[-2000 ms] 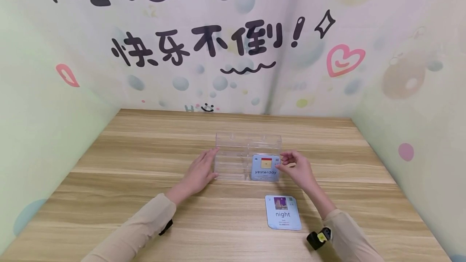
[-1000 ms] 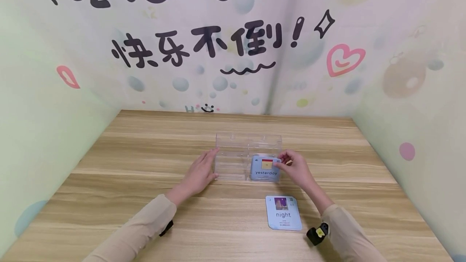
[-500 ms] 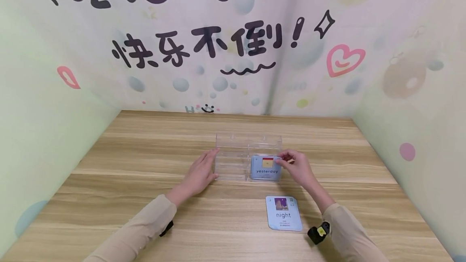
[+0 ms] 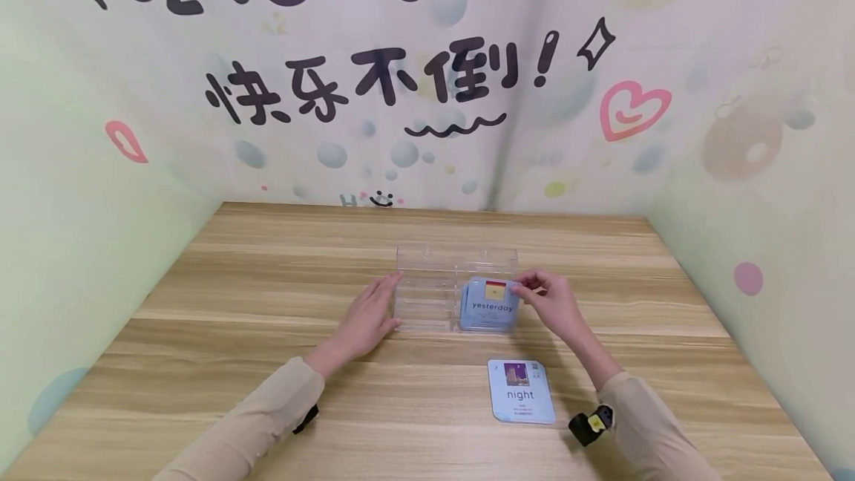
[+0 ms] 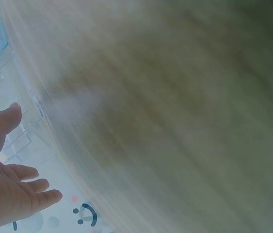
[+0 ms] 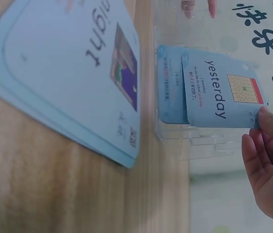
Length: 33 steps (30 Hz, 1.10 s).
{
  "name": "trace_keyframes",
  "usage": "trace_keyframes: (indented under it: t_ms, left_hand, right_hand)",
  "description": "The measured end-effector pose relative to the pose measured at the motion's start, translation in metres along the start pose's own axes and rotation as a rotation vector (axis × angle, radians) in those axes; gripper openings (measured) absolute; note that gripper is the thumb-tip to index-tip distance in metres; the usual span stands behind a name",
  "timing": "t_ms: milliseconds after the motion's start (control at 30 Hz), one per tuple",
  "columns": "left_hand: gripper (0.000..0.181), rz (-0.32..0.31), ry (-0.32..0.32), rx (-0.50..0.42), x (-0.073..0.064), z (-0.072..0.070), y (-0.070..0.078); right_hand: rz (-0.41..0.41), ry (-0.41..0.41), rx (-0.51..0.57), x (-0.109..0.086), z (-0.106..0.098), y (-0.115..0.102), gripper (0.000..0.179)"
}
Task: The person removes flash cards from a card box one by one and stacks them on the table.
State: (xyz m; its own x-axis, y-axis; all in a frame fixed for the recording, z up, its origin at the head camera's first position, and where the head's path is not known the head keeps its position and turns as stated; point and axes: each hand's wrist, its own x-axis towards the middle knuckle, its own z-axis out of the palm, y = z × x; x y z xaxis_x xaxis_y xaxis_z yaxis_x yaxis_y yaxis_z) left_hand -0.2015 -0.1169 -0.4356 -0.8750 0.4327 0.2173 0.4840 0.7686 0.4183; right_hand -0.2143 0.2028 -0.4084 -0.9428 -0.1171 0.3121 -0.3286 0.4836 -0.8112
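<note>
One pinched card: the "yesterday" card (image 4: 493, 309) is at the right compartment of the clear holder (image 4: 425, 258), in front of another blue card (image 6: 171, 87) and raised a little above it.

Right grip (image 4: 553, 304): thumb and fingers pinch the card's upper right corner.

Left grip (image 4: 364, 318): fingers and thumb are spread, placed at the holder's left side.

Moving the card: I would guide it slowly in its own plane, because a sideways pull may drag the card behind.

Levelling the card: it seems turned slightly, so a small correction at the corner should make its lower edge parallel with the holder.

Supporting the holder: the plastic looks light; a gentle counter-pressure from the left grip should be enough, without squeezing.

"Night" card (image 4: 521, 403): it lies flat on the tabletop (image 4: 267, 273), apart from the holder, with at least one more card under it; the right forearm should pass without brushing it.

Hidden parts: the fingers behind the pinched corner are partly covered, and I cannot count the cards behind "yesterday".

Hard to see: the holder's transparent edges are faint. The left wrist view is mostly blurred surface and cuts off the holder, so exact fingertip contact I cannot confirm.
</note>
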Motion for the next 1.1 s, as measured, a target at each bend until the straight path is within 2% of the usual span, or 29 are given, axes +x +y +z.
trace_keyframes:
  t_ms: [267,500,767,900,1033,1100]
  left_hand:
    - [0.081,0.011,0.005,-0.004,0.0,0.0,0.0]
    - [0.081,0.027,0.015,0.002,0.0,0.0,0.0]
    - [0.08,0.022,0.015,-0.001,0.0,0.001,0.0]
    - [0.08,0.022,0.015,0.001,0.0,0.0,0.0]
    - [0.08,0.03,0.013,0.0,0.0,0.0,0.0]
    - [0.08,0.036,0.012,0.002,0.0,0.0,-0.001]
  right_hand:
    - [0.014,0.008,0.028,-0.001,-0.005,-0.015,0.014]
    - [-0.014,0.011,0.038,-0.009,-0.01,-0.046,0.011]
    - [-0.039,-0.007,0.073,-0.009,-0.011,-0.026,0.011]
    - [-0.037,-0.031,0.1,-0.013,-0.014,-0.027,0.012]
    - [0.016,-0.068,0.127,-0.022,-0.019,-0.041,0.011]
    - [0.035,-0.086,0.147,-0.025,-0.021,-0.04,0.011]
